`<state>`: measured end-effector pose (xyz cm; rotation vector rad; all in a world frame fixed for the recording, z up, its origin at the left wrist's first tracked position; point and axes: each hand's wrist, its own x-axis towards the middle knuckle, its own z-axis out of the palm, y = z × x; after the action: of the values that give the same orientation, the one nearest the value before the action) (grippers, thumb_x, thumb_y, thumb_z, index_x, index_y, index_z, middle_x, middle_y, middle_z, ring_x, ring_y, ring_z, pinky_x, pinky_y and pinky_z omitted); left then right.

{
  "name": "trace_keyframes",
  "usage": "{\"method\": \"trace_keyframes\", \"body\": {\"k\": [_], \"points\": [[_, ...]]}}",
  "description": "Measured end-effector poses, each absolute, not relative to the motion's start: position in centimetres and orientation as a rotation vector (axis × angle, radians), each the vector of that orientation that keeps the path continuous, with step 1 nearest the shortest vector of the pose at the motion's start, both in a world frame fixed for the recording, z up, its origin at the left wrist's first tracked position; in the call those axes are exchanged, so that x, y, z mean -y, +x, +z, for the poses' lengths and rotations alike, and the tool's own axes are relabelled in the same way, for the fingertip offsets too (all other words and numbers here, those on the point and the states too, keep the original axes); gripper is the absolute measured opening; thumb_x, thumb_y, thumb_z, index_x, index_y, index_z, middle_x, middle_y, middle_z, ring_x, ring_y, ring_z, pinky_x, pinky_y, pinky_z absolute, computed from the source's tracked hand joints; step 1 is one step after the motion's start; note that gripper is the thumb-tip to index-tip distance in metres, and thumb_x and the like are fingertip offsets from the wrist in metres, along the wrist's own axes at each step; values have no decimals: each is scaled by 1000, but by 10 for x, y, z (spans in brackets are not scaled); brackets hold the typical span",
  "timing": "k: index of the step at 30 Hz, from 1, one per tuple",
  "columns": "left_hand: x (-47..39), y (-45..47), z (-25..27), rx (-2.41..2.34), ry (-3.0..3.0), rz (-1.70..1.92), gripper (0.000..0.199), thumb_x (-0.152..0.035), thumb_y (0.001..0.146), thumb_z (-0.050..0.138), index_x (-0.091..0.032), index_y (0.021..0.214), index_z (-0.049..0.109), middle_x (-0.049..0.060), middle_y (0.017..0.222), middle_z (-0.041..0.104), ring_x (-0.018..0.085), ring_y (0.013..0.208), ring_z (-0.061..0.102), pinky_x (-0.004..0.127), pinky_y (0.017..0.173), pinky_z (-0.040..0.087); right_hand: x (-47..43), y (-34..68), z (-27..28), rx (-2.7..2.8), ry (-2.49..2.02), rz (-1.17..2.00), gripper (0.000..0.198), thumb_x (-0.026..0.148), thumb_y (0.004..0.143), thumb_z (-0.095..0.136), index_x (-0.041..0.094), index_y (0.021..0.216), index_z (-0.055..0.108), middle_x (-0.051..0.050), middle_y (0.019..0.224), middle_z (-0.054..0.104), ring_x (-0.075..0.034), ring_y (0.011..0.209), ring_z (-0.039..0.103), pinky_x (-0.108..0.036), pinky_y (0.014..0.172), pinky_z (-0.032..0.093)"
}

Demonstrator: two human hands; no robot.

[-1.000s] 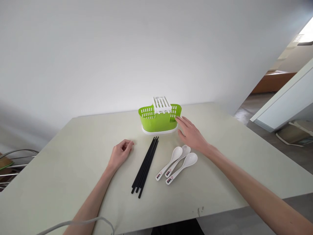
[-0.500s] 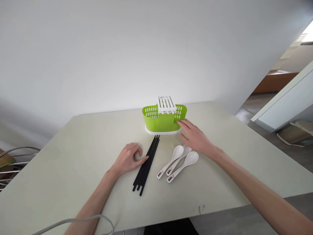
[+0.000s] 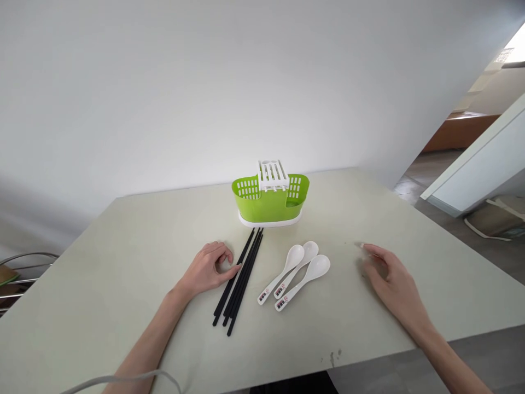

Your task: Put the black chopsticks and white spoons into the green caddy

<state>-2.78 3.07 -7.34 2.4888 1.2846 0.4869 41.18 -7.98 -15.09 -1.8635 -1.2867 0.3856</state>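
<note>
My left hand [image 3: 212, 268] rests on the table with its fingers loosely curled and its thumb apart, the thumb tip touching a bundle of black chopsticks [image 3: 241, 282]. It grips nothing. The chopsticks lie side by side, thin ends toward a green cutlery basket [image 3: 268, 206] that has a white slatted top and a white base. Three white spoons [image 3: 319, 266] lie right of the chopsticks, bowls pointing away from me. Farther right, my right hand [image 3: 389, 279] is open beside the spoons, thumb and fingers apart, slightly blurred, with nothing visible in it.
The pale table [image 3: 164, 230] meets a white wall [image 3: 262, 93] behind the basket. A grey cable [image 3: 123, 377] crosses over my left forearm. A wire rack [image 3: 28, 268] is at the left edge. Dark marks [image 3: 332, 358] show near the table's front edge.
My right hand has moved from the basket's right side back toward me and to the right. The chopstick bundle has spread slightly under my left thumb. The view has shifted a little.
</note>
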Motion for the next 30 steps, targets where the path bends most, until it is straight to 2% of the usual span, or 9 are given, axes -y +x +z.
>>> {"method": "trace_keyframes", "body": {"k": [4, 8, 12, 15, 19, 23, 26, 30], "points": [[-33, -29, -73, -1308, 2446, 457, 25, -48, 88, 69, -23, 90, 66, -2, 76, 55, 16, 70, 53, 30, 72, 46, 92, 402, -150, 1334, -1856, 417, 43, 49, 97, 53, 29, 133, 64, -9, 141, 67, -31, 123, 64, -35, 70, 55], [-33, -27, -69, -1391, 2378, 445, 23, -45, 87, 66, -24, 95, 68, -1, 76, 60, 17, 69, 58, 29, 69, 48, 89, 398, -147, 1331, -1851, 395, 41, 47, 97, 51, 26, 130, 64, -10, 138, 68, -31, 122, 64, -36, 72, 54], [-34, -33, -51, -1523, 2343, 295, 22, -46, 83, 66, -25, 89, 70, 3, 80, 71, 20, 68, 64, 31, 67, 48, 88, 399, -148, 1353, -1816, 390, 41, 46, 98, 50, 25, 130, 65, -11, 137, 68, -31, 123, 64, -36, 73, 54], [-34, -42, -38, -1627, 2432, 134, 17, -43, 79, 66, -27, 78, 71, 5, 77, 73, 23, 65, 63, 33, 64, 45, 90, 399, -148, 1350, -1799, 409, 41, 47, 99, 50, 26, 130, 65, -11, 140, 67, -32, 124, 63, -36, 72, 54], [-28, -46, -32, -1699, 2575, -111, 15, -32, 82, 60, -25, 69, 67, 8, 74, 71, 26, 66, 65, 34, 68, 45, 89, 399, -151, 1336, -1790, 423, 41, 47, 99, 50, 26, 130, 64, -11, 139, 68, -32, 125, 63, -37, 74, 54], [-17, -30, -38, -1759, 2691, -289, 23, -12, 86, 48, -20, 74, 66, 15, 82, 72, 29, 72, 68, 38, 70, 44, 86, 400, -155, 1341, -1775, 398, 41, 47, 97, 49, 25, 127, 65, -12, 134, 70, -32, 121, 65, -39, 77, 55], [-12, -15, -40, -1747, 2679, -241, 25, -9, 87, 47, -19, 77, 68, 15, 85, 73, 29, 73, 69, 37, 71, 45, 84, 400, -157, 1329, -1765, 394, 42, 47, 95, 50, 23, 125, 66, -12, 132, 71, -32, 119, 66, -41, 80, 55], [-12, -3, -34, -1591, 2599, 42, 25, -22, 92, 52, -23, 73, 69, 11, 84, 75, 28, 75, 71, 35, 70, 46, 84, 400, -158, 1318, -1762, 415, 43, 47, 94, 50, 22, 125, 68, -13, 131, 72, -32, 119, 67, -42, 82, 56]]}}
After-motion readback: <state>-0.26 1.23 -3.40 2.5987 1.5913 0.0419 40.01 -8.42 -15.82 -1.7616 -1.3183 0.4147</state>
